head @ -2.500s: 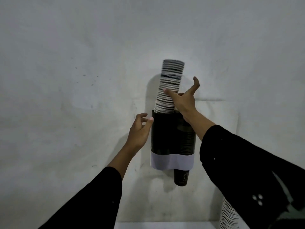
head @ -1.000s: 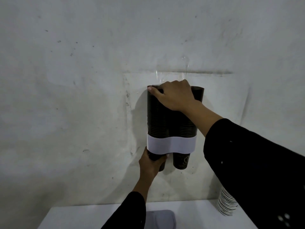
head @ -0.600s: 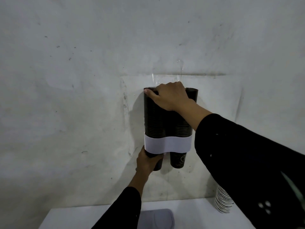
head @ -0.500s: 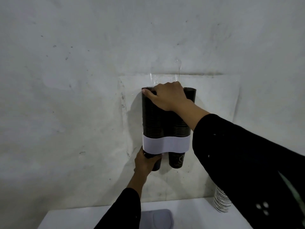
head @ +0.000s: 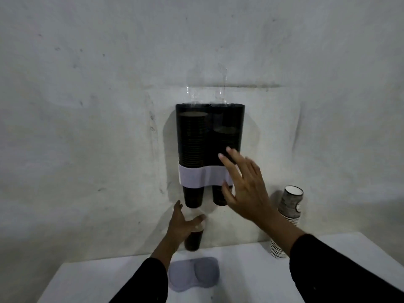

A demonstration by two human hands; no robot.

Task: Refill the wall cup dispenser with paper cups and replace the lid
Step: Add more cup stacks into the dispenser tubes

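Note:
The wall cup dispenser is a dark two-tube holder with a white band, its top uncovered. Both tubes hold dark paper cups, the left stack higher than the right. A cup bottom pokes out under each tube. My left hand is below the left tube, wrapped around a single dark cup. My right hand hangs in front of the right tube with fingers spread, holding nothing. The grey lid lies flat on the white table beneath.
A leaning stack of patterned paper cups stands on the table at the right against the wall. The grey wall fills the background. The table's left edge runs diagonally at the lower left.
My right hand left the dispenser's top and dropped in front of the right tube, fingers apart. My left hand moved down from the left tube's outlet with one cup in it.

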